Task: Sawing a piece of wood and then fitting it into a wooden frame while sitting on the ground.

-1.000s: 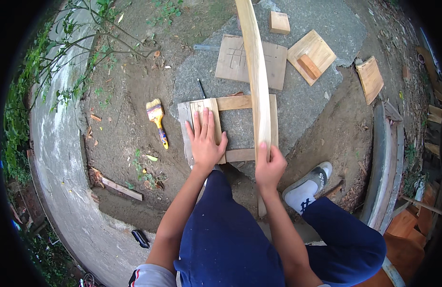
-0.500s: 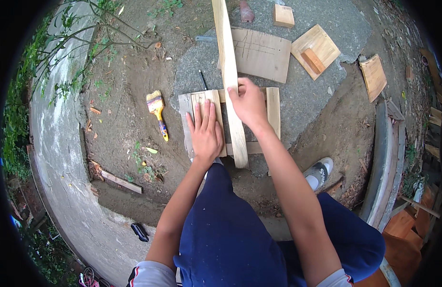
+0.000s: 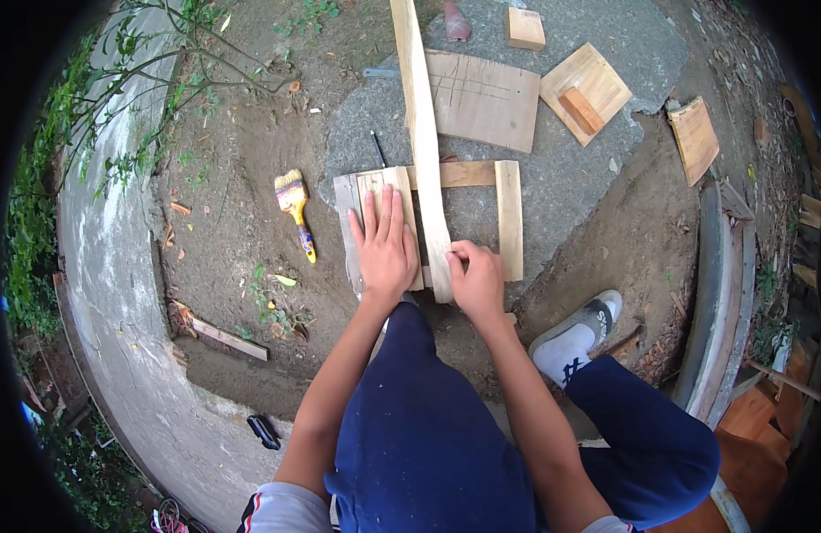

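A small wooden frame [image 3: 510, 222] lies in front of me, with slats [image 3: 406, 191] side by side across its left part. My left hand [image 3: 385, 259] rests flat on those slats, fingers stretched and slightly apart. Across the frame's opening runs a long pale wooden strip [image 3: 423, 115], reaching far past the frame's back edge. My right hand [image 3: 479, 277] pinches this strip's right edge near its near end, thumb and fingers closed. Whether the strip touches the frame, I cannot tell.
A paintbrush [image 3: 293, 211] lies on the dirt to the left, a pencil [image 3: 377, 149] behind the slats. Farther back, a marked board [image 3: 486, 102], a square board with a small block [image 3: 606, 84] and a wood block [image 3: 524, 29] sit on the stone slab [image 3: 566, 200].
My right hand has slid along the strip toward its near end. The strip has shifted slightly left and away from me. My left hand stays on the slats; my right foot shows more.
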Motion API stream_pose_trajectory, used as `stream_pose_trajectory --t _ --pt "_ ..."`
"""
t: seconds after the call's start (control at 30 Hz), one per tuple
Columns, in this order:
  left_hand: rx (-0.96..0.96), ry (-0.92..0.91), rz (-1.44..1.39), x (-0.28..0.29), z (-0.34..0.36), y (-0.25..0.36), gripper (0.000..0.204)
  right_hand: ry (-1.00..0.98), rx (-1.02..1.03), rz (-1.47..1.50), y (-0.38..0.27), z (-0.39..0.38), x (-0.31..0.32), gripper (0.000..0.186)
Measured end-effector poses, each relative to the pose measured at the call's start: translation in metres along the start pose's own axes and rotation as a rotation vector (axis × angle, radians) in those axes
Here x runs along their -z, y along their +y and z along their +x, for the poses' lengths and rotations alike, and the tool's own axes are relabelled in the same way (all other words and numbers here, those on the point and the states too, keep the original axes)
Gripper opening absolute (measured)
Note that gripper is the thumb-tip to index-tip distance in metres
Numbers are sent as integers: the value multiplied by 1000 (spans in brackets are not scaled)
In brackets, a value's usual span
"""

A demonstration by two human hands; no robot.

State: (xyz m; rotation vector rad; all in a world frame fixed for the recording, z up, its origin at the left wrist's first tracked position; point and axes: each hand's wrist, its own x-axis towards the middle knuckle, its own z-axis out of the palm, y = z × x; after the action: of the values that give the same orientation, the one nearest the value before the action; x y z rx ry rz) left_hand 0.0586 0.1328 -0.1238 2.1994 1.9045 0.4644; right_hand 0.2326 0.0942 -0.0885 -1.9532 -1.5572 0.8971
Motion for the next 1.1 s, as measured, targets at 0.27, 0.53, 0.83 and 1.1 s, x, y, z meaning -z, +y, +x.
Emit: stream_pose_trajectory --t 0.27,0.53,0.83,1.1 --pt "-4 -8 -19 0 0 0 64 -65 -72 149 -3 14 -10 15" --pt "-5 -5 -8 1 0 0 65 -118 -78 239 2 17 -7 15" --pt "1 4 -4 -1 1 1 63 -121 -92 237 1 17 -10 13" --pt "-4 9 -16 1 1 1 62 -44 -75 320 0 16 -15 12"
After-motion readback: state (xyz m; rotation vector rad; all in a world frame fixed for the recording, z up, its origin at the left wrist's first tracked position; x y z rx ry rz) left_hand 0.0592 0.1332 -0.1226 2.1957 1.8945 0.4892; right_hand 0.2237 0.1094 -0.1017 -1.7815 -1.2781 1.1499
